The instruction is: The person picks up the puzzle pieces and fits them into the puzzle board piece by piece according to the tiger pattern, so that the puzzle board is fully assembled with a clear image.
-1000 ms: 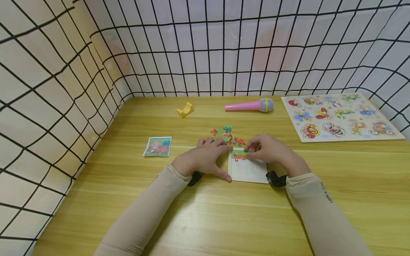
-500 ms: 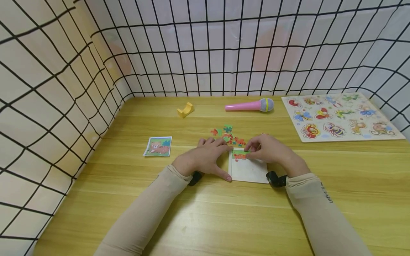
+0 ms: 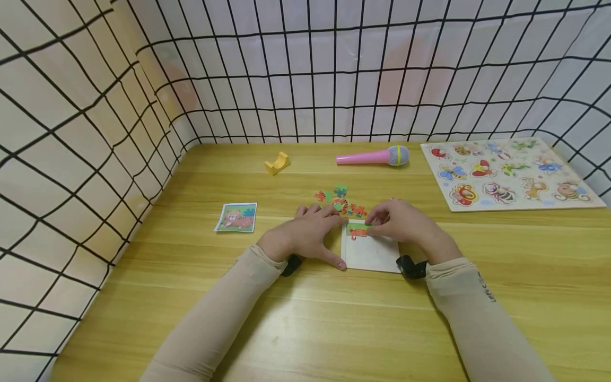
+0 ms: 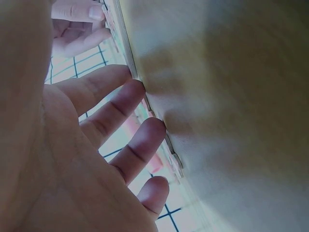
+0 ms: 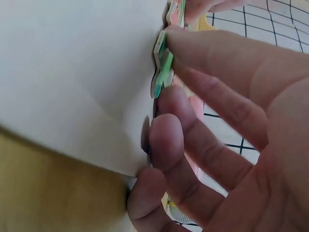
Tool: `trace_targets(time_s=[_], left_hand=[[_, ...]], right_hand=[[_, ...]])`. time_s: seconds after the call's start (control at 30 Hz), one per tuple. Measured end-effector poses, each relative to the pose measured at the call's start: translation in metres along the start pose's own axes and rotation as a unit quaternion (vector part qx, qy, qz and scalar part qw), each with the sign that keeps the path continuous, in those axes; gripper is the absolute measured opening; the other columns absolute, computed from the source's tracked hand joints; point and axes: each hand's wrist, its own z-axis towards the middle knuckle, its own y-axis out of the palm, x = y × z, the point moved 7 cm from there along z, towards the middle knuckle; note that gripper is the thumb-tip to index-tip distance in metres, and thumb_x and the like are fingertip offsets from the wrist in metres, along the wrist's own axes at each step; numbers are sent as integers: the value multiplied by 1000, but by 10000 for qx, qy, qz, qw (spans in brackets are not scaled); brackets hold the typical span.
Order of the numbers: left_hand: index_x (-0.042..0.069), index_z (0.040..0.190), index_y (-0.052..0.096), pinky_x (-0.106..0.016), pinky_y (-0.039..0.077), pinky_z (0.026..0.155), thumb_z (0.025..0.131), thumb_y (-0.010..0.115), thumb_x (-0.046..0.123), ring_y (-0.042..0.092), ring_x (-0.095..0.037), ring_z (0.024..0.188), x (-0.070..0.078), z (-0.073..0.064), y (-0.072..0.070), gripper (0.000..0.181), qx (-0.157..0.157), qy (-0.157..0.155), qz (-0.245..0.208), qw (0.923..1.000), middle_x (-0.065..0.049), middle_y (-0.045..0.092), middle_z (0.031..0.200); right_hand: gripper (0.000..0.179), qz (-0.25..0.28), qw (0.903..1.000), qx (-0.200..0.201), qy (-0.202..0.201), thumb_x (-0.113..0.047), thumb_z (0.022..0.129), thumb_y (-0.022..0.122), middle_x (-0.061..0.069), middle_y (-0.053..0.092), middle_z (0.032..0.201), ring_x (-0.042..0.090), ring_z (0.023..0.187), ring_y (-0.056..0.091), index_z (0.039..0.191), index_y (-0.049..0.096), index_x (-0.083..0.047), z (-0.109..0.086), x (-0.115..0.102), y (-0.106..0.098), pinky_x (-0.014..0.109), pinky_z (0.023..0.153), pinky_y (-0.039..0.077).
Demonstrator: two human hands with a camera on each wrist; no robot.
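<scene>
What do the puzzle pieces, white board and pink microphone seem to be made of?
Puzzle pieces: perhaps wood or card, with printed faces and pale cut edges. White board: maybe painted wood or card, from its smooth matt face. Pink microphone: probably plastic, from its smooth, evenly pink handle; grey head unclear.

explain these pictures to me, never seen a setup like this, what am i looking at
There's no machine working here, just a person's two bare hands. The wide picture is taken from the person's head, looking down; the two close ones are taken from the wrists. The left hand touches the left edge of a white board, while the right hand pinches a green piece at that board. Loose pieces lie just beyond it. Also on the table are a card, a yellow block, a microphone and an animal board.
</scene>
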Motion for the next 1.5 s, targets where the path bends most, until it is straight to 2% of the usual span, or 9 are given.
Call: trace_targets(time_s=[0.43, 0.77, 1.17, 1.5], left_hand=[[23, 153, 43, -47, 25, 100, 72, 68, 81, 36, -24, 124, 2, -2, -2, 103, 6, 5, -45, 10000, 2, 40, 144], [24, 153, 43, -46, 26, 100, 72, 67, 82, 36, -22, 123, 0, 0, 0, 104, 15, -2, 41, 10000, 3, 40, 144], [24, 154, 42, -48, 25, 102, 72, 67, 82, 35, -24, 126, 1, -1, 1, 104, -15, -13, -24, 10000, 2, 39, 146], [23, 154, 43, -48, 26, 101, 71, 67, 82, 36, -24, 125, 1, -1, -1, 104, 21, 7, 19, 10000, 2, 40, 144]], right_hand=[[14, -61, 9997, -129, 188, -19, 88, 80, 4, 61, 85, 21, 78, 52, 97, 76, -10, 0, 0, 0, 34, 68, 43], [13, -66, 9998, -54, 174, -18, 88, 79, 4, 62, 87, 21, 81, 53, 98, 76, -10, 0, 0, 0, 35, 70, 43], [16, 49, 9998, -204, -22, -16, 86, 81, 3, 62, 84, 20, 79, 54, 98, 76, -8, -3, -3, 0, 34, 70, 44], [14, -271, 9990, -327, 99, -16, 87, 80, 2, 65, 86, 20, 81, 54, 98, 78, -8, -2, -11, 3, 34, 71, 45]])
